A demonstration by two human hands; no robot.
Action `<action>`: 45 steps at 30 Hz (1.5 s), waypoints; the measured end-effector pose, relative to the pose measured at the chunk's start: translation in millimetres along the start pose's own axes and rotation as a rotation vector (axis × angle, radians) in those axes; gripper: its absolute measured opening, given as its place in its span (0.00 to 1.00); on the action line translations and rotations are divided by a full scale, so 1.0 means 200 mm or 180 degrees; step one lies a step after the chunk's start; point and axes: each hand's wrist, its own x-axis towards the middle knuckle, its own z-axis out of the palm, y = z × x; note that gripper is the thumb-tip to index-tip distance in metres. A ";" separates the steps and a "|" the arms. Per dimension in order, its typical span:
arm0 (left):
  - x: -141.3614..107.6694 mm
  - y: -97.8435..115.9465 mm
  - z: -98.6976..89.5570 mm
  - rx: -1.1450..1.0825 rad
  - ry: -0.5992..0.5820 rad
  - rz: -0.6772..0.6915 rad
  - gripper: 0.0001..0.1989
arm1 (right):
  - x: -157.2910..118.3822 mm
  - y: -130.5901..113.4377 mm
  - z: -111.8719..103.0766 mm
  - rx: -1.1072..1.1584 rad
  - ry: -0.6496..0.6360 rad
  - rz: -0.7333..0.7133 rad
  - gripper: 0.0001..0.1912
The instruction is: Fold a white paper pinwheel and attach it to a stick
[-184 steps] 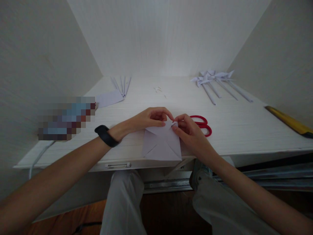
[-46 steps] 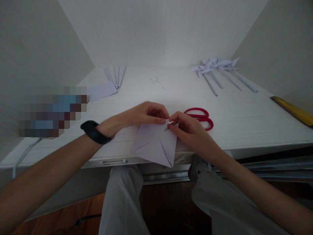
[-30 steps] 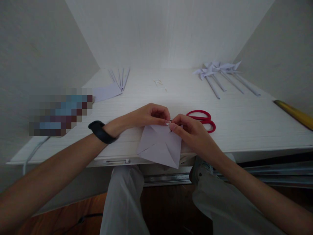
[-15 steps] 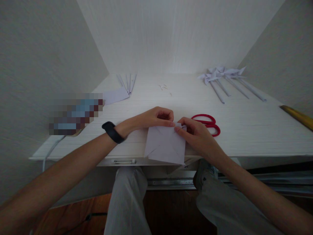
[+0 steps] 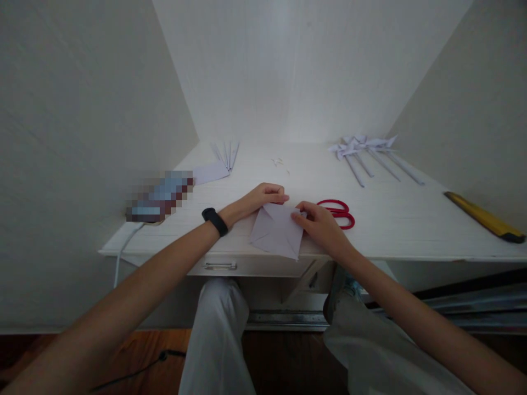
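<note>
A white wooden desk (image 5: 391, 233) spans mid-frame, a square, slit sheet of pale paper (image 5: 278, 229) at its centre front. The right hand (image 5: 319, 220) pinches the sheet's upper-right corner; the left hand (image 5: 261, 199) curls at its upper left, grip unclear. Red-handled scissors (image 5: 341, 213) lie right of centre.

A hand could slide over the table (image 5: 399, 219) between the paper sticks (image 5: 234, 156) and the pinwheels (image 5: 349, 147); only tiny bits (image 5: 280, 161) lie there. Red scissors (image 5: 341, 212) sit just beside the right hand (image 5: 295, 212) and block a low slide that way. Past them is a wide gap before the yellow tool (image 5: 486, 216). To the left, a blurry slab (image 5: 162, 197) and its cord (image 5: 122, 247) are in the way. Walls (image 5: 280, 71) stop a reach at the back and both sides. Above the paper (image 5: 276, 230) there is room to lift.
</note>
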 end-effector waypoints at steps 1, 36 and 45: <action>0.00 -0.01 0.00 -0.0059 0.0060 0.0019 0.16 | 0.00 0.00 0.00 -0.0008 0.0021 0.0016 0.08; -0.04 0.01 0.07 -0.0428 0.1043 -0.0267 0.19 | 0.02 0.15 0.06 0.2146 0.0168 0.0155 0.10; -0.05 0.01 0.07 -0.0396 0.0857 -0.0366 0.18 | 0.02 0.15 0.05 0.2172 0.0217 0.0122 0.08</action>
